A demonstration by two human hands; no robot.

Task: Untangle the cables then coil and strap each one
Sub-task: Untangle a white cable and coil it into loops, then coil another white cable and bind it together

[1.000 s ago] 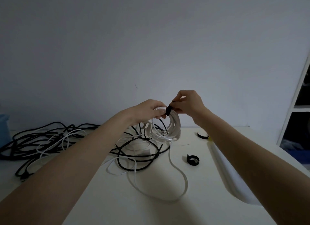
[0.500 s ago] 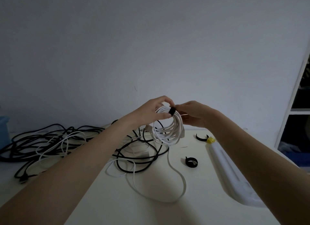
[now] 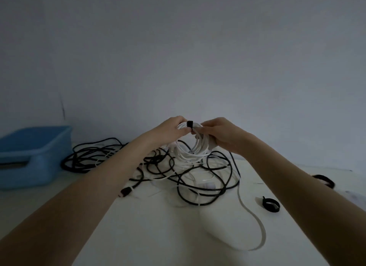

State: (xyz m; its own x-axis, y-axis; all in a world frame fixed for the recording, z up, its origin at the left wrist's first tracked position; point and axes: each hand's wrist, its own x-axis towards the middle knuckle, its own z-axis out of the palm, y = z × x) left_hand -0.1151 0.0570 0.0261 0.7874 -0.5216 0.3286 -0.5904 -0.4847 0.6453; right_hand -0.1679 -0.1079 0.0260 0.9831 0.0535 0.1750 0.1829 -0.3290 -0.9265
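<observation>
Both hands, the left hand (image 3: 170, 128) and right hand (image 3: 216, 134), are gripping the strapped white cable coil (image 3: 193, 147) above the counter (image 3: 158, 236), fingers curled round its loops.

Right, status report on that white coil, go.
Left hand and right hand both grip white coil, held above table. Black strap wrapped over its top. One white tail trails loose; black cable tangle underneath.

- Left hand (image 3: 172, 128) and right hand (image 3: 218, 134) grip white cable coil (image 3: 193, 147) raised over table (image 3: 158, 236).
- Black strap (image 3: 189, 124) wraps coil top, between hands.
- Tangled black cables (image 3: 198, 178) lie beneath; blue bin (image 3: 33, 156) stands left.
</observation>
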